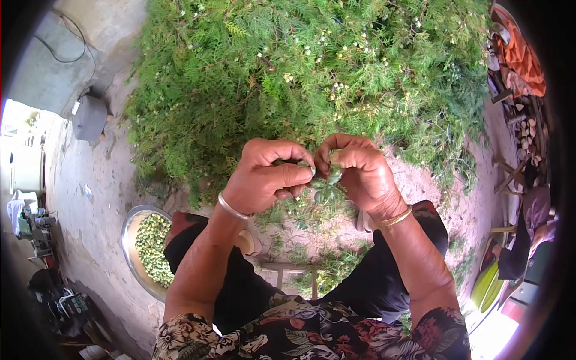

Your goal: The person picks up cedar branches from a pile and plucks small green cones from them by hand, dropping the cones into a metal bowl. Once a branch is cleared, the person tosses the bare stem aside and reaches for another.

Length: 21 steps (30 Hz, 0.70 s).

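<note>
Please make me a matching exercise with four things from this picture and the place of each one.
Things:
1 bowl
2 cloth
3 sprig
4 branches

Places:
a pinched between left hand and right hand
b top, far right
c on the ground, left
d heaped beyond the hands

Pairs: 1-c, 2-b, 3-a, 4-d

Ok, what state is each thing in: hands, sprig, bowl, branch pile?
left hand: closed, pinching the sprig
right hand: closed, pinching the sprig
sprig: held between both hands
metal bowl: upright, partly filled with green pods
branch pile: heaped beyond the hands
</note>
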Each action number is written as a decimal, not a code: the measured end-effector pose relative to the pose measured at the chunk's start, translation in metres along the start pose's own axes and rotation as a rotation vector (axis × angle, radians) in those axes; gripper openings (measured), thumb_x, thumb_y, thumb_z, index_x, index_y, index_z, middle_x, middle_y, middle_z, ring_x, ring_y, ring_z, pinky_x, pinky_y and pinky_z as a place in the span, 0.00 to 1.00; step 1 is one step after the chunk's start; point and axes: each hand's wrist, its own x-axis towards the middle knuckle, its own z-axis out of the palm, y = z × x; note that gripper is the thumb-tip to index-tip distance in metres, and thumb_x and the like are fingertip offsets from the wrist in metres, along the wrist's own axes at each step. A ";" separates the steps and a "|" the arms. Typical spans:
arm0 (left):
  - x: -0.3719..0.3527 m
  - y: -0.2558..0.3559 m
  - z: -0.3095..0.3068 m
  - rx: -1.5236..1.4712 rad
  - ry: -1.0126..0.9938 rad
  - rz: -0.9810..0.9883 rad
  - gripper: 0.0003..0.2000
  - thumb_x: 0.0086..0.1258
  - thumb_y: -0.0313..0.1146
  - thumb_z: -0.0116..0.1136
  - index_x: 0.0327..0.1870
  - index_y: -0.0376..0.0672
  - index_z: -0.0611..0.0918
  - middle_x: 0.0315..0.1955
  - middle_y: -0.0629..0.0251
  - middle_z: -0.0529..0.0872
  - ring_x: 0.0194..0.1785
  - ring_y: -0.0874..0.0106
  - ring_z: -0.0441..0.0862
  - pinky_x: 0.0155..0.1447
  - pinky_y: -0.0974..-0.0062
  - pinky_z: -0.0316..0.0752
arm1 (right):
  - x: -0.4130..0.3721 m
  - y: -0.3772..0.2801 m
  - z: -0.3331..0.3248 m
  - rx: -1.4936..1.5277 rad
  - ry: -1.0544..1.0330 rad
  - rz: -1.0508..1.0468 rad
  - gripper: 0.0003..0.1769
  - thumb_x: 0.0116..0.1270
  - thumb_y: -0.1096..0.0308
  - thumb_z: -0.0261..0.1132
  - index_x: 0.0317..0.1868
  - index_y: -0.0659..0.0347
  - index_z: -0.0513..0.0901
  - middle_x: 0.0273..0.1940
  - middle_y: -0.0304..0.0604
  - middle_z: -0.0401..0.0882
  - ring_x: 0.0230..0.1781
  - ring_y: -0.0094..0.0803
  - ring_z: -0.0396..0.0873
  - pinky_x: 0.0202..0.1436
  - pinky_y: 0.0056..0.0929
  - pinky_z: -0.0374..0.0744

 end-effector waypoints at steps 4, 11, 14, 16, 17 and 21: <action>0.001 -0.007 -0.004 -0.399 0.040 -0.022 0.04 0.60 0.23 0.56 0.34 0.31 0.79 0.20 0.62 0.79 0.19 0.80 0.74 0.20 0.85 0.62 | 0.002 -0.002 0.002 0.092 -0.029 -0.045 0.10 0.58 0.72 0.63 0.38 0.70 0.78 0.30 0.42 0.78 0.30 0.28 0.75 0.40 0.28 0.74; 0.007 -0.014 -0.010 -0.684 0.047 0.011 0.08 0.61 0.26 0.55 0.38 0.32 0.76 0.31 0.52 0.79 0.28 0.74 0.76 0.20 0.83 0.67 | 0.004 -0.007 -0.005 0.056 0.251 -0.060 0.08 0.63 0.73 0.62 0.40 0.69 0.78 0.30 0.38 0.77 0.27 0.25 0.76 0.32 0.24 0.77; 0.005 -0.016 -0.007 -0.503 0.121 0.023 0.05 0.62 0.25 0.55 0.36 0.33 0.77 0.28 0.55 0.80 0.24 0.76 0.74 0.20 0.83 0.66 | 0.002 -0.008 0.001 -0.085 0.374 -0.115 0.09 0.62 0.72 0.62 0.39 0.70 0.78 0.29 0.38 0.77 0.25 0.24 0.77 0.30 0.22 0.77; 0.006 -0.009 0.005 -0.156 0.237 0.038 0.04 0.62 0.23 0.59 0.35 0.33 0.79 0.23 0.62 0.79 0.21 0.81 0.72 0.20 0.84 0.64 | 0.001 -0.007 0.003 -0.236 0.425 -0.125 0.09 0.62 0.72 0.62 0.38 0.71 0.79 0.28 0.38 0.78 0.24 0.23 0.77 0.29 0.20 0.78; 0.008 -0.011 0.010 -0.157 0.238 0.037 0.04 0.62 0.23 0.59 0.35 0.33 0.79 0.23 0.62 0.79 0.21 0.81 0.72 0.20 0.84 0.64 | 0.001 -0.006 0.004 -0.236 0.425 -0.124 0.09 0.62 0.72 0.62 0.38 0.71 0.79 0.28 0.38 0.78 0.24 0.23 0.77 0.29 0.20 0.78; 0.013 -0.022 0.013 0.366 0.310 0.198 0.07 0.59 0.23 0.64 0.36 0.32 0.80 0.20 0.72 0.77 0.19 0.87 0.69 0.20 0.86 0.62 | 0.002 0.002 0.005 -0.386 0.375 -0.095 0.09 0.61 0.71 0.62 0.36 0.71 0.79 0.27 0.39 0.78 0.24 0.22 0.77 0.30 0.20 0.78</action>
